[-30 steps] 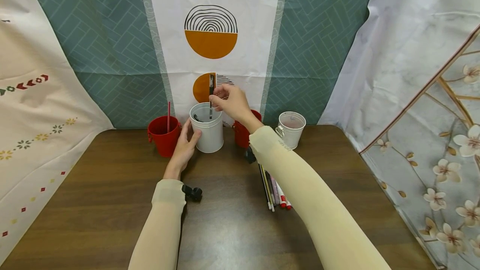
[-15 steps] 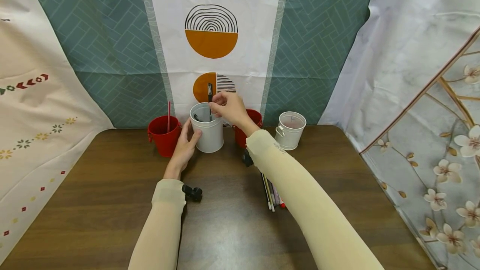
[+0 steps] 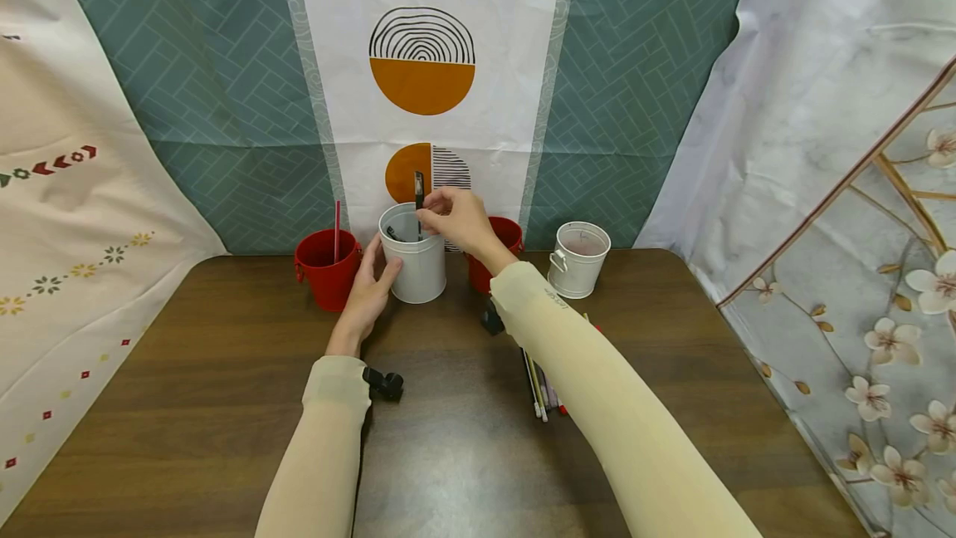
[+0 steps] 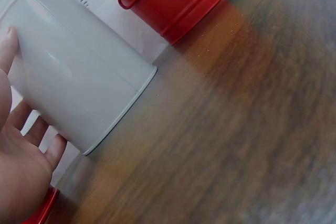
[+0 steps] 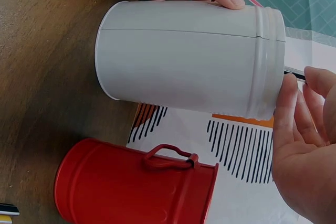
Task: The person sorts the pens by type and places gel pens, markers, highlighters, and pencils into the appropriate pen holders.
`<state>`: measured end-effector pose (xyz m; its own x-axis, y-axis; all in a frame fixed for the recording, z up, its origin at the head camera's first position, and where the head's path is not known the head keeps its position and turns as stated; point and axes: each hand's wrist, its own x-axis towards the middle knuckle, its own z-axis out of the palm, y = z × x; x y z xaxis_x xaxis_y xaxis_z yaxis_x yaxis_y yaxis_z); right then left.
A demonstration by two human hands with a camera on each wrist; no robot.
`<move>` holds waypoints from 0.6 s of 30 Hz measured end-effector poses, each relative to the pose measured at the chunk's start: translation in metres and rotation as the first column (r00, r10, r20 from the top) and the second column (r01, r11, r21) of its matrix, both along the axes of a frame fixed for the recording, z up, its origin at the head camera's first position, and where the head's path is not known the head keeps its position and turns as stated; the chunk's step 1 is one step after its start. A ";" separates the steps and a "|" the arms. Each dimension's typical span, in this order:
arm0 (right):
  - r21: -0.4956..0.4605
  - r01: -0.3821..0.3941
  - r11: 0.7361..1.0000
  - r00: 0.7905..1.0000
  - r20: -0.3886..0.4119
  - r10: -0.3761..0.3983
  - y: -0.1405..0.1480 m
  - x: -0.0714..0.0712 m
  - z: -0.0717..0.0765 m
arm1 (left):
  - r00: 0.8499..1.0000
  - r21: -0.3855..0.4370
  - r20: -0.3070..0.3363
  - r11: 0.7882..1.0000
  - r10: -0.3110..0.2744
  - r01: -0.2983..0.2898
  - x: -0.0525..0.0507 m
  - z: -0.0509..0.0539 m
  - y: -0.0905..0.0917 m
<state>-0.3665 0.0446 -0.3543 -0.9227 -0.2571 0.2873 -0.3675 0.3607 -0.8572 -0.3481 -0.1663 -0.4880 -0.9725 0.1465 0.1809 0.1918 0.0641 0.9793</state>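
A tall white metal bucket (image 3: pixel 420 274) stands upright on the table. My left hand (image 3: pixel 364 295) holds it from the left, thumb on the near side; in the left wrist view, the fingers (image 4: pixel 38 129) bend around its wall. Above the rim, my right hand (image 3: pixel 465 221) pinches a black pen (image 3: pixel 419 188) between thumb and fingertips. The pen is upright, its lower end inside the bucket. Another dark item (image 3: pixel 392 233) leans inside near the rim. In the right wrist view, only a short stretch of the pen (image 5: pixel 296 75) shows between bucket and fingers.
A red bucket (image 3: pixel 327 276) holding a pink stick (image 3: pixel 337 231) stands at the left. Another red bucket (image 3: pixel 481 271) is partly behind my right wrist, with a smaller white bucket (image 3: pixel 578 268) farther right. Several pencils and markers (image 3: pixel 539 397) lie partly under my right forearm.
My right hand has moved down a little, lowering the pen farther into the white bucket. The left hand stays in place on the bucket.
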 end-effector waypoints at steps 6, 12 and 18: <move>0.007 0.007 1.000 1.000 -0.012 -0.007 0.002 0.000 -0.002 | 1.000 0.006 0.018 1.000 -0.013 0.013 -0.003 0.001 -0.002; 0.035 0.008 0.999 1.000 -0.020 -0.007 0.006 0.001 0.001 | 1.000 -0.001 0.000 1.000 -0.004 0.004 -0.001 0.000 -0.001; 0.069 0.001 0.998 0.999 -0.051 0.003 0.018 0.004 0.007 | 1.000 -0.010 -0.017 1.000 0.005 -0.005 -0.001 -0.003 -0.001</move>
<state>-0.3623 0.0630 -0.3472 -0.9070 -0.2788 0.3156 -0.4105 0.4178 -0.8105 -0.3496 -0.1673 -0.4905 -0.9700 0.1436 0.1962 0.2084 0.0754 0.9751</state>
